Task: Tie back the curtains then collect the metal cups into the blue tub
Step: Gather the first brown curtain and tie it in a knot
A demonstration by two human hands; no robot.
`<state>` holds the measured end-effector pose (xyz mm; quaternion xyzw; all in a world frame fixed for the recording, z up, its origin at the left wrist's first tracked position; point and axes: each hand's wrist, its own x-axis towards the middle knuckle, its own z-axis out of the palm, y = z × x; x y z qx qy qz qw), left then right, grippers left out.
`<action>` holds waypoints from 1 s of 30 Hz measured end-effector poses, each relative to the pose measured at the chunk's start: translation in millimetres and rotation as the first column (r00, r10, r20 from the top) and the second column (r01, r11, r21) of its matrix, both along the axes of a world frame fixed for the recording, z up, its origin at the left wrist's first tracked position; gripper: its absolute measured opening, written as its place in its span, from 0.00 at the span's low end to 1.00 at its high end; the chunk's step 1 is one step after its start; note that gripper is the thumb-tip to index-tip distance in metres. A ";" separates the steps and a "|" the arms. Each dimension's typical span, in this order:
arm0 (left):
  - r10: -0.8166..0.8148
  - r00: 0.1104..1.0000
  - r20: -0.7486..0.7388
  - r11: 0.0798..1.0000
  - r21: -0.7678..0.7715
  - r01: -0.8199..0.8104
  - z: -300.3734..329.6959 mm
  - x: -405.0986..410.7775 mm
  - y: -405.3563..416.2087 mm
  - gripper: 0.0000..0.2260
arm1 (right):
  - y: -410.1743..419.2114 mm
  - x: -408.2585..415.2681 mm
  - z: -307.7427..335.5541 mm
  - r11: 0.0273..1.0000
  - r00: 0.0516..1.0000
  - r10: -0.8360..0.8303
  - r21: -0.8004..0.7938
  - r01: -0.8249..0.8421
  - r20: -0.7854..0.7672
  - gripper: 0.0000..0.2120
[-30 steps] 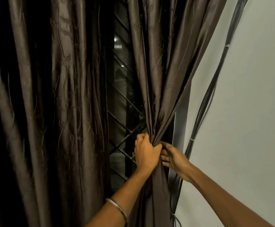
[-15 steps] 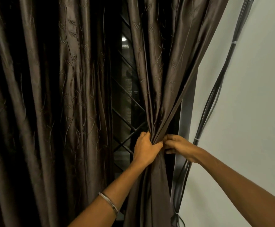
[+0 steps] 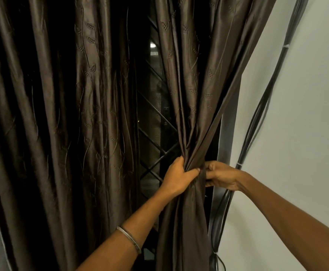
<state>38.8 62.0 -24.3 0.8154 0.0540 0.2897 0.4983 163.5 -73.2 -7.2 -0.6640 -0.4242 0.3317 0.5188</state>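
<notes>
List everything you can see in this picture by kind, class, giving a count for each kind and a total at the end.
Curtains: 2, the hanging curtain and the gathered curtain
Hands: 2, the left hand and the right hand
Bangle: 1
Cable bundle: 1
Window grille: 1
Wall: 1
Total: 8

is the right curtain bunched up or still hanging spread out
Bunched. The left hand grips the right curtain, its folds drawn into a narrow neck, and the right hand holds it from behind. No tie-back shows.
</notes>
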 end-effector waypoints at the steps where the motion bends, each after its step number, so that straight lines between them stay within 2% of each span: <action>1: 0.001 1.000 0.003 1.000 0.010 -0.001 -0.6 0.6 0.6 0.24 | 0.6 1.4 -0.1 1.000 0.998 -0.025 0.009 0.025 0.053 0.11; 4: -0.004 1.000 -0.008 0.999 0.032 0.004 0.2 1.3 2.1 0.27 | 3.2 2.8 6.2 0.992 0.951 -0.126 0.042 0.119 0.281 0.14; 7: 0.065 0.997 -0.032 0.993 0.101 -0.062 2.8 2.8 6.2 0.27 | 5.8 3.4 16.3 0.973 0.847 -0.222 0.049 0.227 0.482 0.14; 10: 0.201 0.979 -0.025 0.946 0.264 -0.187 7.9 2.7 10.8 0.26 | 6.4 1.1 26.1 0.952 0.740 -0.260 0.037 0.303 0.621 0.15; 12: 0.297 0.955 -0.006 0.885 0.377 -0.273 11.5 4.1 13.5 0.25 | 7.2 -2.5 28.4 0.939 0.696 -0.284 0.044 0.341 0.659 0.13; 15: 0.448 0.893 0.051 0.741 0.537 -0.403 18.8 6.7 16.2 0.25 | 11.7 -19.4 19.1 0.883 0.720 -0.454 0.160 0.441 0.524 0.03; 17: 0.510 0.858 0.057 0.663 0.610 -0.435 24.9 8.5 17.1 0.27 | 17.7 -36.6 9.1 0.838 0.749 -0.545 0.252 0.483 0.376 0.04; 19: 0.531 0.847 0.021 0.643 0.641 -0.419 30.0 8.0 16.1 0.27 | 22.4 -56.1 2.9 0.825 0.825 -0.539 0.305 0.475 0.173 0.05; 21: 0.544 0.839 -0.017 0.637 0.660 -0.400 34.3 5.9 16.5 0.25 | 23.9 -73.2 0.1 0.826 0.893 -0.447 0.357 0.435 -0.054 0.09; 22: 0.549 0.835 -0.035 0.637 0.664 -0.391 35.6 4.9 17.5 0.24 | 23.6 -77.7 -1.1 0.833 0.915 -0.386 0.383 0.400 -0.118 0.13; 25: 0.528 0.846 -0.075 0.660 0.663 -0.353 36.0 1.2 17.8 0.17 | 23.1 -77.9 -5.0 0.877 0.960 -0.257 0.391 0.279 -0.109 0.22; 27: 0.502 0.861 -0.074 0.698 0.623 -0.354 33.7 -1.5 17.7 0.17 | 23.0 -75.8 -1.6 0.906 0.975 -0.213 0.361 0.220 -0.061 0.20; 30: 0.459 0.885 -0.079 0.739 0.587 -0.331 30.2 -5.1 18.4 0.23 | 20.3 -71.9 6.8 0.942 0.980 -0.198 0.283 0.182 0.029 0.18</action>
